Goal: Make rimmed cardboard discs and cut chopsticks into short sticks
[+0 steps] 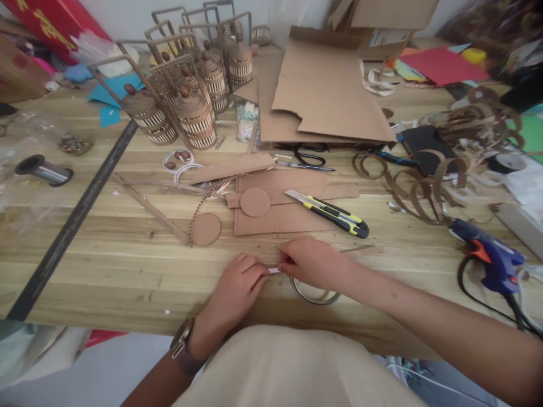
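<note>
My left hand (237, 288) and my right hand (311, 261) meet near the table's front edge, both pinching a small white strip (274, 270) between their fingertips. A tape roll (314, 293) lies flat on the wood under my right wrist, partly hidden by it. Just beyond my hands lie flat cardboard pieces (280, 217), two cardboard discs (255, 202) (206, 229) and a yellow and black utility knife (331, 212).
Several round cardboard lanterns (193, 116) stand at the back left. Large cardboard sheets (326, 93), scissors (307, 155), curled cardboard strips (424, 189) and a blue glue gun (492, 257) with its cord lie to the right. A wire spool (42, 169) lies at the left.
</note>
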`<state>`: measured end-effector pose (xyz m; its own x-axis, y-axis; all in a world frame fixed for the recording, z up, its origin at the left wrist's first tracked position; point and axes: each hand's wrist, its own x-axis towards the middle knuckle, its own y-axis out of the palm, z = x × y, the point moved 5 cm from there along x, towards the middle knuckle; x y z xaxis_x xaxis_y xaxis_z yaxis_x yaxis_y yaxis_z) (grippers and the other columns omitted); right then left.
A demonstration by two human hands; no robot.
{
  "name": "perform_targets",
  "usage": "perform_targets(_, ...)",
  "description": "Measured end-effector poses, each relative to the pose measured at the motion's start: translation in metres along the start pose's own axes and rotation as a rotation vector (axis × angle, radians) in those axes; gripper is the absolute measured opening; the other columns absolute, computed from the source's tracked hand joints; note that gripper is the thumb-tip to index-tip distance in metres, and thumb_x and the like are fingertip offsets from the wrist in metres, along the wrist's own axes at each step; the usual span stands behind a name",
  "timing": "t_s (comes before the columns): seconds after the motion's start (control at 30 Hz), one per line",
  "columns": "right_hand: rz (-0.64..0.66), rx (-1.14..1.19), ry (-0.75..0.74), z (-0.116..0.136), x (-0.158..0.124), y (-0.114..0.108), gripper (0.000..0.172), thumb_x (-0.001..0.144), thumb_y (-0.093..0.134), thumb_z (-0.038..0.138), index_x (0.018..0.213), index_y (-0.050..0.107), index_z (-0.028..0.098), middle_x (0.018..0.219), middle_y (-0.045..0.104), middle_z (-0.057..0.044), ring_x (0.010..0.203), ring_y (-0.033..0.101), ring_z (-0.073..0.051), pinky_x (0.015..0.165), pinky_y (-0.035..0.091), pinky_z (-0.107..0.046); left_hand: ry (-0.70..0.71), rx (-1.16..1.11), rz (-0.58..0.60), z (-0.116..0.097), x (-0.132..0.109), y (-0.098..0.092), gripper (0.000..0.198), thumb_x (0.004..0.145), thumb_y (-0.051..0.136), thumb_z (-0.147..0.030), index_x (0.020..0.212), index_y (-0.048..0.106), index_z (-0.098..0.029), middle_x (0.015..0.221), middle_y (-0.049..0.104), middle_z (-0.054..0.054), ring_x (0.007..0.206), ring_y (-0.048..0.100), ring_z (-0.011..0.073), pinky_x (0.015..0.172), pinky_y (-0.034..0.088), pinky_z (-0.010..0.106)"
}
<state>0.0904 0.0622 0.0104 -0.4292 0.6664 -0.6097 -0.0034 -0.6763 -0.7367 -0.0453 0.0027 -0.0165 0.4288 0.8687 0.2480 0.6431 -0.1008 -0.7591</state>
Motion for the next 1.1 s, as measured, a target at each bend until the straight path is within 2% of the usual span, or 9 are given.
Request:
perform_targets(0.5, -0.002, -0.066, 0.003, 0.004, 0.000, 0.000, 0.021, 0.089, 0.052, 0.025, 0.092, 0.072, 0.018, 0.095, 0.074, -0.010, 0.093, 0.068, -0.027, 0.069, 0.045, -0.030, 0.038, 0.024, -0.001, -0.001, -0.001, 0.001, 0.024, 0.098, 0.048, -0.019, 0.086, 0.069, -0.017, 0.083, 0.068, 0.005, 0.079, 0.057, 0.0178, 0.073, 0.050, 0.031)
perform_targets(0.7, -0.007, -0.082, -0.003, 0.005, -0.001, 0.002, 0.024, 0.089, 0.050, 0.025, 0.093, 0.072, 0.016, 0.095, 0.074, -0.012, 0.092, 0.069, -0.029, 0.068, 0.046, -0.032, 0.029, 0.181, 0.031, -0.001, -0.007, -0.015, 0.024, 0.097, 0.049, -0.020, 0.082, 0.068, -0.015, 0.087, 0.065, 0.007, 0.081, 0.056, 0.0201, 0.073, 0.050, 0.033)
perform_targets(0.83, -0.007, -0.088, -0.001, 0.006, -0.001, 0.001, 0.024, 0.090, 0.050, 0.025, 0.092, 0.072, 0.016, 0.094, 0.074, -0.013, 0.091, 0.069, -0.029, 0.068, 0.046, -0.032, 0.042, 0.232, 0.002, -0.008, -0.006, -0.028, 0.024, 0.098, 0.048, -0.020, 0.085, 0.067, -0.015, 0.088, 0.066, 0.008, 0.081, 0.056, 0.0198, 0.074, 0.051, 0.033)
perform_targets(0.93, -0.009, -0.094, -0.002, 0.008, -0.002, 0.000, 0.024, 0.090, 0.050, 0.024, 0.093, 0.072, 0.016, 0.094, 0.075, -0.012, 0.091, 0.069, -0.028, 0.069, 0.047, -0.031, 0.103, 0.186, 0.031, -0.017, -0.001, -0.022, 0.026, 0.099, 0.044, -0.019, 0.091, 0.068, -0.014, 0.090, 0.067, 0.007, 0.083, 0.056, 0.0191, 0.076, 0.051, 0.032)
perform_targets(1.1, -0.018, -0.098, 0.004, 0.007, -0.001, 0.001, 0.025, 0.090, 0.051, 0.025, 0.095, 0.073, 0.015, 0.094, 0.075, -0.014, 0.091, 0.070, -0.029, 0.069, 0.047, -0.032, 0.182, 0.171, 0.169, -0.017, 0.006, 0.006, 0.030, 0.100, 0.039, -0.016, 0.097, 0.068, -0.010, 0.095, 0.067, 0.008, 0.088, 0.057, 0.0197, 0.081, 0.053, 0.032)
